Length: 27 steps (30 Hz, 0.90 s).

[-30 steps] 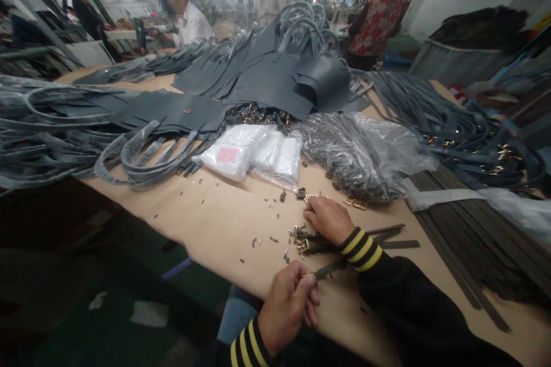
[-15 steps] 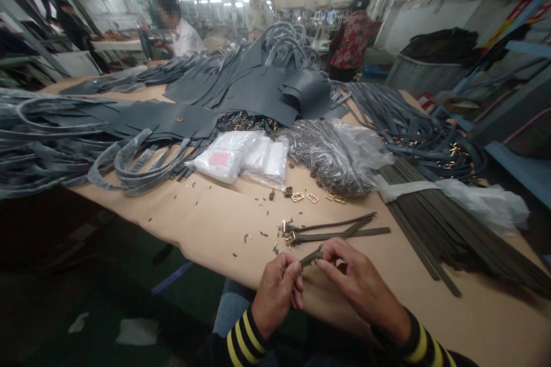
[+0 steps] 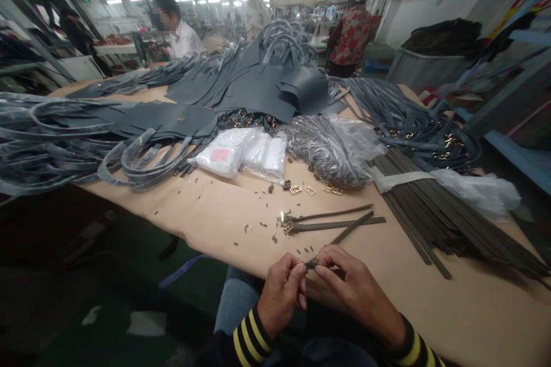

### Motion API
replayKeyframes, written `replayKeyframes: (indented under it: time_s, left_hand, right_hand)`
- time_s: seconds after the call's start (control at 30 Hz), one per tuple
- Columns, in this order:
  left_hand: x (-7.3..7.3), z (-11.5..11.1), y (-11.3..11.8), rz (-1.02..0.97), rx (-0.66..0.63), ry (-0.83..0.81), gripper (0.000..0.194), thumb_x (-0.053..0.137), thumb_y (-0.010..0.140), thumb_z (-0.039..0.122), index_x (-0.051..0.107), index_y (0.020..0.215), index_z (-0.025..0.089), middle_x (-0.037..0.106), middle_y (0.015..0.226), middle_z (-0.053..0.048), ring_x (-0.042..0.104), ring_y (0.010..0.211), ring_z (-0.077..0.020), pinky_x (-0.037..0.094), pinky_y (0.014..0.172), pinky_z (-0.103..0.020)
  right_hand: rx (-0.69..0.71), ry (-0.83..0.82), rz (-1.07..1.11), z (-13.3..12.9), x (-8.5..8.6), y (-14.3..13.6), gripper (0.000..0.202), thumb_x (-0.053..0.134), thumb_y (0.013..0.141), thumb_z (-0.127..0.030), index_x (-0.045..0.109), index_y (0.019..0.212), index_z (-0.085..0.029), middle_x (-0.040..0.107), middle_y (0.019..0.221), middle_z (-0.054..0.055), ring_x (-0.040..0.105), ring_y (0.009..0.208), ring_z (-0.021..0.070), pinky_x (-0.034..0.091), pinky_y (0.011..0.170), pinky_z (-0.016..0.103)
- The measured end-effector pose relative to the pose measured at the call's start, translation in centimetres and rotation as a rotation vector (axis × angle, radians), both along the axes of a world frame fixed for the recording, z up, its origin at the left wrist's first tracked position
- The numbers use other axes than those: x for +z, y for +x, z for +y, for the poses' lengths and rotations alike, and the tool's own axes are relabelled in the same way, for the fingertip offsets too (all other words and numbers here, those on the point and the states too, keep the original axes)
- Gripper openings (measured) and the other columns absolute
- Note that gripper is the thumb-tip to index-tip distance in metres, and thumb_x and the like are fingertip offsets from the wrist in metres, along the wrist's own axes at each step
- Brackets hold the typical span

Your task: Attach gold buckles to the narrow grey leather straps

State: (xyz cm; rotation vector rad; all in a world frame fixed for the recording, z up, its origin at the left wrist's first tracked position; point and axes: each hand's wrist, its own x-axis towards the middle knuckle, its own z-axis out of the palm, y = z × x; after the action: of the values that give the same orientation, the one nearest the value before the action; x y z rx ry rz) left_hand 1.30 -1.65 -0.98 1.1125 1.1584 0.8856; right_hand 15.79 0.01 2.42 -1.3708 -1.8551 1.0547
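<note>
My left hand pinches one end of a narrow dark olive strap at the near edge of the table. From the other side, the fingers of my right hand close on the same end, close to the left fingertips. The strap's far part slants away to the right behind the right hand. Just beyond lie two straps with gold buckles, one strap crossed by the held one. Small dark bits are scattered nearby. The exact piece between my fingertips is mostly hidden.
Gold rectangular buckles lie before a clear bag of dark small parts. White plastic packets stand beside it. A bundle of olive straps is at right. Blue-grey bag pieces pile up behind. Other people are farther back.
My right hand has shifted slightly down and in, bringing its fingertips nearer the left ones. More of the held strap's length now shows behind it. The view has shifted a little.
</note>
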Motion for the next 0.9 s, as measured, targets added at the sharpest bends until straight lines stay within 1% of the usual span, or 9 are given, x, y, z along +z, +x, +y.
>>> replayKeyframes:
  time_s: [0.17,0.23,0.33,0.43,0.47,0.53,0.6,0.73,0.9]
  left_hand:
    - [0.35,-0.12,-0.02,0.042,-0.025,0.017,0.026,0.04,0.08,0.036,0.041,0.064,0.016,0.043,0.046,0.007,0.039,0.033,-0.004,0.031,0.038,-0.016]
    - [0.25,-0.14,-0.1,0.038,-0.037,0.01,0.026,0.04,0.08,0.035,0.04,0.064,0.016,0.042,0.045,0.007,0.039,0.033,-0.0041,0.031,0.038,-0.016]
    - [-0.13,-0.17,-0.29,0.014,-0.062,-0.004,0.025,0.04,0.081,0.035,0.041,0.064,0.016,0.043,0.045,0.007,0.039,0.034,-0.0041,0.031,0.038,-0.016]
    - [-0.45,-0.18,-0.53,-0.026,-0.095,-0.007,0.025,0.04,0.081,0.036,0.041,0.066,0.016,0.044,0.046,0.006,0.041,0.035,-0.0042,0.031,0.039,-0.016]
    - [-0.49,-0.17,-0.6,-0.032,-0.104,-0.005,0.025,0.04,0.081,0.036,0.042,0.066,0.016,0.044,0.047,0.006,0.041,0.035,-0.0042,0.032,0.039,-0.016]
    - [-0.47,-0.13,-0.7,-0.025,-0.119,0.004,0.025,0.04,0.081,0.036,0.042,0.066,0.016,0.044,0.047,0.006,0.041,0.035,-0.0041,0.032,0.04,-0.016]
    - [-0.37,-0.06,-0.74,-0.001,-0.136,0.026,0.025,0.039,0.081,0.036,0.042,0.066,0.016,0.044,0.046,0.006,0.04,0.035,-0.0041,0.032,0.039,-0.016]
    - [-0.23,0.08,-0.72,0.072,-0.181,0.095,0.025,0.038,0.082,0.035,0.043,0.066,0.016,0.041,0.044,0.007,0.037,0.035,-0.0042,0.03,0.039,-0.016]
    - [-0.43,0.01,-0.66,0.056,-0.186,0.099,0.026,0.037,0.082,0.037,0.041,0.067,0.016,0.043,0.046,0.006,0.039,0.035,-0.0042,0.031,0.039,-0.016]
  right_hand:
    - [0.016,-0.009,0.036,-0.18,-0.38,-0.02,0.016,0.046,0.076,-0.02,0.045,0.06,-0.019,0.049,0.07,0.001,0.05,0.069,0.0155,0.041,0.061,0.026]
    - [0.037,-0.069,0.07,-0.18,-0.49,0.0,0.015,0.048,0.075,-0.02,0.046,0.06,-0.019,0.05,0.067,0.0,0.05,0.065,0.014,0.041,0.059,0.024]
    - [-0.002,-0.166,0.061,-0.03,-0.61,0.13,0.013,0.051,0.072,-0.021,0.047,0.06,-0.019,0.047,0.058,-0.004,0.047,0.056,0.0119,0.039,0.052,0.022]
    - [-0.03,-0.225,0.097,0.17,-0.63,0.38,0.004,0.055,0.068,-0.021,0.051,0.069,-0.018,0.05,0.06,-0.004,0.05,0.057,0.0127,0.041,0.053,0.023]
    - [-0.024,-0.233,0.102,0.21,-0.61,0.47,0.006,0.055,0.068,-0.021,0.054,0.073,-0.018,0.053,0.062,-0.003,0.051,0.06,0.0134,0.042,0.056,0.023]
    - [-0.008,-0.233,0.079,0.2,-0.5,0.64,0.009,0.054,0.069,-0.021,0.058,0.077,-0.018,0.058,0.068,0.0,0.054,0.065,0.015,0.043,0.061,0.025]
    - [-0.001,-0.209,0.032,0.11,-0.37,0.75,0.009,0.054,0.071,-0.022,0.061,0.075,-0.018,0.061,0.07,0.001,0.056,0.068,0.0161,0.043,0.063,0.026]
    - [0.015,-0.157,-0.003,-0.11,-0.05,0.69,0.008,0.054,0.072,-0.02,0.062,0.071,-0.017,0.06,0.07,0.002,0.056,0.069,0.0159,0.043,0.062,0.025]
    - [0.049,-0.184,0.045,-0.26,0.16,0.28,0.01,0.055,0.073,-0.021,0.063,0.068,-0.018,0.058,0.067,0.001,0.055,0.066,0.0147,0.044,0.059,0.023]
